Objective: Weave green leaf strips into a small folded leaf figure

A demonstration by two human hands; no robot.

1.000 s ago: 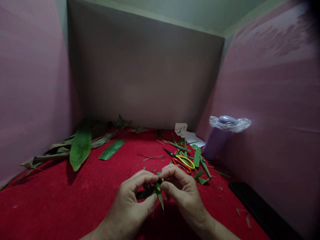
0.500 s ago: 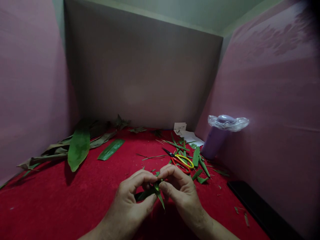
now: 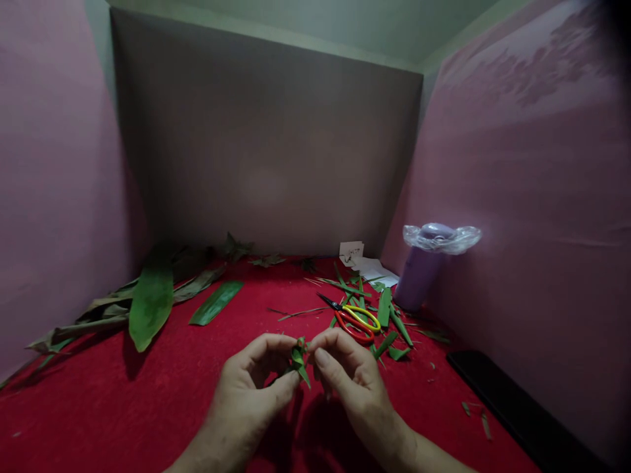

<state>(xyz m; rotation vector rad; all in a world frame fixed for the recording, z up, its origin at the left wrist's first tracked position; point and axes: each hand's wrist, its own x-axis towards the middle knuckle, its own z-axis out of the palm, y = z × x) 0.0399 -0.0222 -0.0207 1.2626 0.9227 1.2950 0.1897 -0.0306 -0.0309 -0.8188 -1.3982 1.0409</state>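
Observation:
Between the thumb and index finger of my left hand is a small folded green leaf piece. Its pointed end hangs down past the thumb tip. My right hand is close on the right, its fingers curled and its thumb against them. The right index fingertip is at the leaf piece's edge; whether it pinches a bit of leaf there I cannot make out. Just beyond the hands lie scissors with one yellow and one red handle, their dark blades pointing to the far left.
Cut leaf strips and scraps surround the scissors on the red cloth. Large leaves lie at the left. White papers and a purple bottle with clear plastic stand at the back right. A black flat object lies along the right wall.
The folded leaf piece has moved slightly left with my left hand and turned more upright. My right fingers have drawn back a little from it. The whole view has shifted slightly.

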